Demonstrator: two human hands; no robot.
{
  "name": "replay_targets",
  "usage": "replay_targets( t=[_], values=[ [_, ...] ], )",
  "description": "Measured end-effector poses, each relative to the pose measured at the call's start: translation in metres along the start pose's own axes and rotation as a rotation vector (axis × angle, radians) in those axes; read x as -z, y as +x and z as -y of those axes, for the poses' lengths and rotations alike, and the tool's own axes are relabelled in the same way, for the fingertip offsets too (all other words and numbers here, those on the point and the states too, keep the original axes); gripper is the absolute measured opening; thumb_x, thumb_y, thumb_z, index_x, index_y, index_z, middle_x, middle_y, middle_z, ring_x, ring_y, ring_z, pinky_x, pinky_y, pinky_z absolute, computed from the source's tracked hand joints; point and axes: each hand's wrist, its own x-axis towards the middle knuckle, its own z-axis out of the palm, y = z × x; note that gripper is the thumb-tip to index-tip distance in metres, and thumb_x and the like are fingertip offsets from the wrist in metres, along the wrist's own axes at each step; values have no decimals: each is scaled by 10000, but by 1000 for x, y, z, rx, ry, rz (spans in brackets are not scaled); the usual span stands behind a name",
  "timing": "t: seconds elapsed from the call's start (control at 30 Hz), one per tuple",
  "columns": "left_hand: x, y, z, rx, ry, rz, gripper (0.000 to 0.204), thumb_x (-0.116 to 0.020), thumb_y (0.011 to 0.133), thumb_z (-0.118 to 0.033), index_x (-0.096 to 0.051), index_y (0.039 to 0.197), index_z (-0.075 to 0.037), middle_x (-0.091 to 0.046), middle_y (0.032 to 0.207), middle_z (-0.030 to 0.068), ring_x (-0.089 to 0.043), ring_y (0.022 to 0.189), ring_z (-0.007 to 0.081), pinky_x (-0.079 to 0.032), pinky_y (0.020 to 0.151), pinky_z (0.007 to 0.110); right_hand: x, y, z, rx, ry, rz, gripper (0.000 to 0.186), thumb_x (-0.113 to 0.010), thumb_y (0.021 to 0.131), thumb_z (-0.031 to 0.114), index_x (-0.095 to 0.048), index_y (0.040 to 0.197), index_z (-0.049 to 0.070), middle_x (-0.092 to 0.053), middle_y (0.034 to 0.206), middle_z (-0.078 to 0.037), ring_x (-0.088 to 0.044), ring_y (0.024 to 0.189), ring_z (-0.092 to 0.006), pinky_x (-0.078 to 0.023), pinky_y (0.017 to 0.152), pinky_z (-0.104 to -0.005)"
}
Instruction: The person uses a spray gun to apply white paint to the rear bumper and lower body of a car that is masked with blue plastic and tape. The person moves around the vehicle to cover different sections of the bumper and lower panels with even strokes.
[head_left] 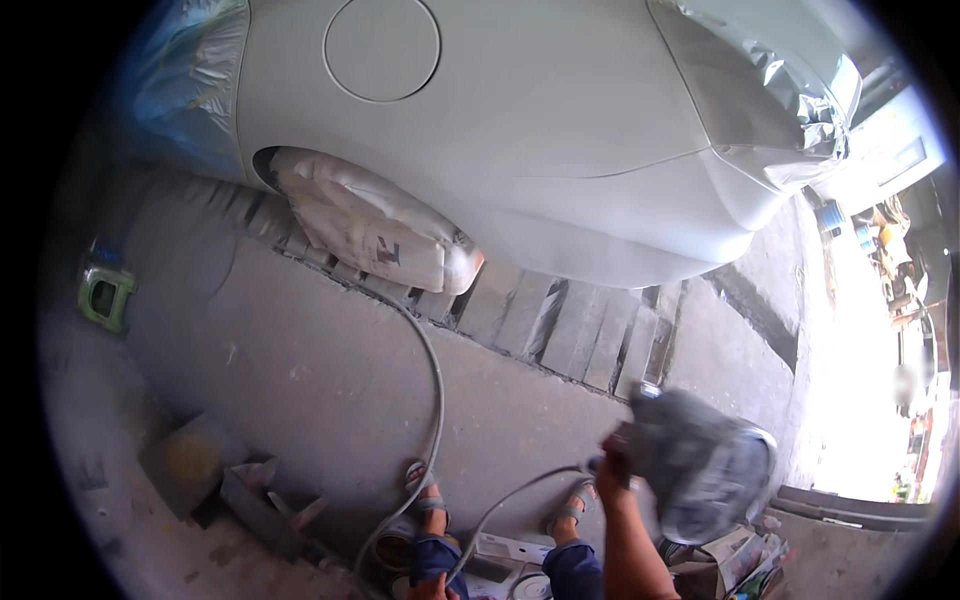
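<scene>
My right hand [618,468] grips a spray gun with a large grey cup [700,465], blurred by motion and held out at the lower right. A grey air hose [520,490] runs from the gun's handle down to my left hand [433,588]. That hand is at the bottom edge, partly cut off, with its fingers closed at the hose. Beyond the gun stands a car body [560,110] in plain light grey, apart from the gun. Its wheel is wrapped in a printed covering sheet [360,225].
Plastic film [195,70] covers the car's left part. Slatted boards [570,325] lie beneath the car. More hose [438,380] curves across the floor. A green-framed object [107,298] stands far left, boxes [190,460] lower left. Cans [395,545] and papers [735,560] lie near my feet.
</scene>
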Motion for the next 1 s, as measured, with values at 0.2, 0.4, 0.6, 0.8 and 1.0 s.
replay_targets(
  t=[0.2, 0.4, 0.6, 0.8, 1.0],
  values=[
    [2, 9, 3, -157, 51, -53, 339, -586, 733, -207, -596, 1044, -72, -603, 882, 155, -556, 824, 344, -404, 738, 493, 94, -14, 26, -320, -67, -372, 412, -517, 926, 191, -433, 1309, 63, -526, 756, 14, -364, 557, -25, -309, 489, -190],
    [13, 15, -11, -72, 91, 105, 345, -591, 755, -226, -591, 1067, -79, -603, 919, 161, -557, 860, 345, -409, 766, 485, 30, -18, 52, -312, 118, -117, 253, -531, 915, 163, -513, 1153, 79, -603, 860, -31, -487, 698, -81, -395, 619, -234],
    [0, 9, -10, -111, 117, 22, 354, -573, 787, -237, -589, 1098, -68, -611, 952, 180, -569, 875, 360, -429, 792, 480, -22, 21, 78, 26, 96, 423, 73, -532, 841, 52, -595, 867, 27, -589, 827, -63, -547, 814, -185, -436, 743, -309],
    [-4, 9, -23, -128, 162, 12, 351, -565, 789, -226, -592, 1103, -71, -619, 918, 186, -581, 828, 368, -447, 766, 482, 56, 33, 22, -203, 305, 95, 204, -560, 904, 206, -516, 1029, 51, -541, 744, -36, -497, 645, -108, -390, 561, -240],
    [-3, 10, -26, -170, 189, 11, 356, -566, 788, -224, -590, 1113, -81, -619, 927, 181, -579, 841, 367, -447, 768, 485, 146, 58, 8, -500, 389, -536, 260, -592, 891, 359, -530, 952, 114, -504, 628, 12, -446, 497, -62, -337, 424, -203]
  ],
)
